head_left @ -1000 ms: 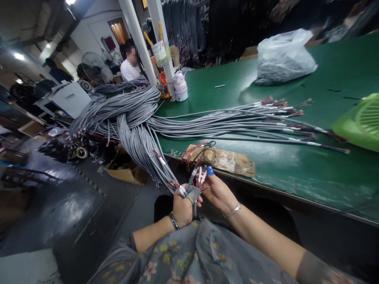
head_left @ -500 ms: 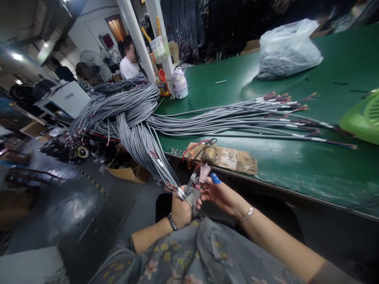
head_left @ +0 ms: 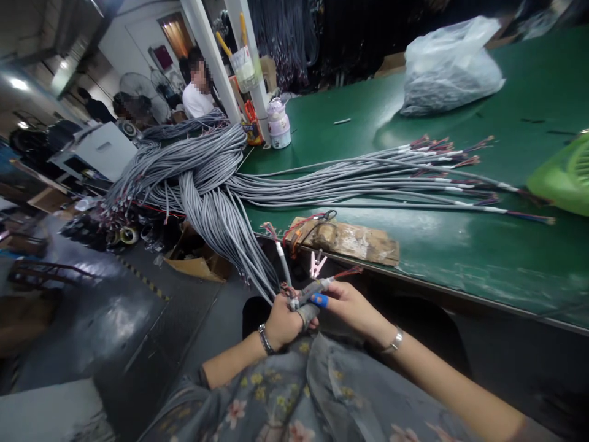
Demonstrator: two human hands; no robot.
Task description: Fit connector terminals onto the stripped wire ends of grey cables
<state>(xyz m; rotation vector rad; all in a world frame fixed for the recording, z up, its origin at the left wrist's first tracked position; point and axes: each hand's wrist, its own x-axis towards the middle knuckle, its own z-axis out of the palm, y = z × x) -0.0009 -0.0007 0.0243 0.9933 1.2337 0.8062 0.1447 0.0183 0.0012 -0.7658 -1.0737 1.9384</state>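
Note:
My left hand (head_left: 283,322) is closed around the ends of several grey cables (head_left: 225,236) near my lap. One cable end (head_left: 282,261) with a white sleeve and bare wires sticks up out of that grip. My right hand (head_left: 347,304), with blue tape on a finger, is closed on another grey cable end (head_left: 316,287), whose reddish wires point right. Its fingers sit close beside my left hand. Just beyond them, a pink clothespin (head_left: 317,265) stands near the table edge. The palm side of both hands is hidden.
More grey cables (head_left: 331,187) lie across the green table (head_left: 460,258). A wooden board (head_left: 359,239) with wires sits at its edge. Farther off are a plastic bag (head_left: 453,67), a green basket (head_left: 564,178), a pink-and-white bottle (head_left: 278,123) and a seated person (head_left: 197,92).
My right hand has moved from beside the pink clothespin onto a cable end, which now points right. Another cable end now stands up from my left hand. The clothespin shows clearly, apart from the fingers.

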